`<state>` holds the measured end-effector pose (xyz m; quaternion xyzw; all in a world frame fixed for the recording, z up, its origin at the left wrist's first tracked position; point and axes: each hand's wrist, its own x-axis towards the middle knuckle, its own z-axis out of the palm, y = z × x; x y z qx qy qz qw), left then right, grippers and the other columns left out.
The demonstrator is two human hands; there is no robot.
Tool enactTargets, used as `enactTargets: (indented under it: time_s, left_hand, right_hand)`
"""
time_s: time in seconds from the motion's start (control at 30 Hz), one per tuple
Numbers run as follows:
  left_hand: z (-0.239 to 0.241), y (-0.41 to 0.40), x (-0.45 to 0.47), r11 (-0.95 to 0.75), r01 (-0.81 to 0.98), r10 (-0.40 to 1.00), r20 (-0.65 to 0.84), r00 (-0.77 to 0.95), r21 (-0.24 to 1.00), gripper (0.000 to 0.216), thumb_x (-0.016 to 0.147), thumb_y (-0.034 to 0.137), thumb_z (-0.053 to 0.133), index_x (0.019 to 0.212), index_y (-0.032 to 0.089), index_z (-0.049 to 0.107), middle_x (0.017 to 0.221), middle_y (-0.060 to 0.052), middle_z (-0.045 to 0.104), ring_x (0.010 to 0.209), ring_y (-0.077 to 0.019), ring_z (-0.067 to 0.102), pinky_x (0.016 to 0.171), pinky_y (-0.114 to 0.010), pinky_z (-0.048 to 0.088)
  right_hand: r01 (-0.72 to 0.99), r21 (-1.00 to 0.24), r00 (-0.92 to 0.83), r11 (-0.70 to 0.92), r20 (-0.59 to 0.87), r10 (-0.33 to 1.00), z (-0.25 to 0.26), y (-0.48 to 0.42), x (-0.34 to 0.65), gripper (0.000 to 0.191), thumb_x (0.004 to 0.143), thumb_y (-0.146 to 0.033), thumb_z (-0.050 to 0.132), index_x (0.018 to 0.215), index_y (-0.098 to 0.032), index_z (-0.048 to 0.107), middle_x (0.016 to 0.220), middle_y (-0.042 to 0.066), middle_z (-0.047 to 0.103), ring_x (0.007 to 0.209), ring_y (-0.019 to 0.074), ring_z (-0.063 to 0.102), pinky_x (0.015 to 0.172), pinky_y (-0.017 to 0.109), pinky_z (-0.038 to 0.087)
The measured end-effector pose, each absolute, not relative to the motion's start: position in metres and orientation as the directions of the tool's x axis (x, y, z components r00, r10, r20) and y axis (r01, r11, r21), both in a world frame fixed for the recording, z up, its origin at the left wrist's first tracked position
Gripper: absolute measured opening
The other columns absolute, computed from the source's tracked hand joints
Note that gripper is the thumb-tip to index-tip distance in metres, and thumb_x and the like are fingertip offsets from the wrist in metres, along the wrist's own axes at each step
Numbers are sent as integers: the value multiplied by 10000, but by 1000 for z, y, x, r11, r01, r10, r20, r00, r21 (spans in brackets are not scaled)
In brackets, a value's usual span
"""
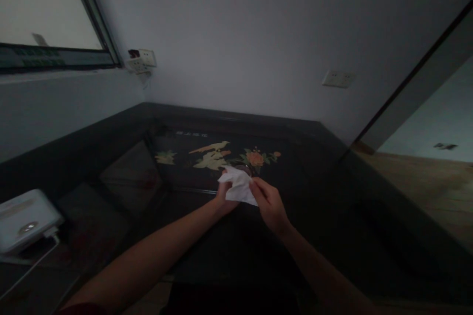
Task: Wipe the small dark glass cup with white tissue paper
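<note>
Both of my hands hold a crumpled white tissue [238,186] above a dark table. My left hand [223,195] pinches its left side, fingers closed on it. Fingers of my right hand [269,203] are pinched on the tissue's right lower edge. Just behind the tissue a small round dark object [244,169] shows, mostly hidden. Beneath and beyond lies a black lacquered panel [185,177] with painted birds [212,155] and an orange flower [254,158].
A white box-like device [22,219] with a cable sits at the left edge. Wall sockets [142,60] hang in the corner, another socket [338,78] on the back wall. A window [44,10] is upper left. An open doorway [424,157] with wooden floor lies right.
</note>
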<state>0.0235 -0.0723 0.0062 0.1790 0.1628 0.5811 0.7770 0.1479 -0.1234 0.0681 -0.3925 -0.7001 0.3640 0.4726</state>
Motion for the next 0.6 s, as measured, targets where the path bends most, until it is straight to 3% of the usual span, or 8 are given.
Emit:
enactTargets:
  time_s: [0.07, 0.2, 0.47, 0.6]
  left_hand:
    - [17, -74, 26, 302, -846, 953, -120, 278, 439, 362, 881, 430, 416, 894, 154, 650, 870, -58, 688, 809, -200, 626, 773, -318, 476]
    - [33, -79, 29, 406, -812, 910, -268, 316, 419, 390, 869, 524, 443, 864, 186, 639, 772, -41, 667, 736, -184, 624, 716, -328, 489]
    - [32, -81, 29, 431, -794, 902, -233, 364, 428, 348, 830, 482, 569, 922, 151, 626, 914, -83, 670, 984, -249, 629, 929, -381, 462]
    - [31, -80, 32, 434, -766, 901, -223, 372, 474, 261, 828, 372, 599, 949, 142, 623, 962, -90, 670, 980, -246, 628, 955, -402, 449]
  right_hand:
    - [3, -957, -126, 290, 287, 950, 76, -118, 154, 343, 856, -476, 524, 816, -160, 654, 710, 20, 658, 642, 150, 602, 570, 244, 482]
    - [-304, -947, 1, 102, 107, 994, 87, -97, 178, 300, 726, -438, 672, 867, -177, 625, 804, 35, 686, 674, 164, 623, 572, 256, 491]
    - [-255, -965, -25, -57, -52, 998, 56, -71, 236, 264, 767, -396, 551, 879, -170, 626, 801, 85, 696, 696, 218, 655, 581, 325, 499]
    - [-196, -973, -52, -119, -110, 993, 40, -66, 248, 316, 740, -386, 582, 920, -134, 648, 815, 103, 702, 692, 216, 656, 558, 304, 483]
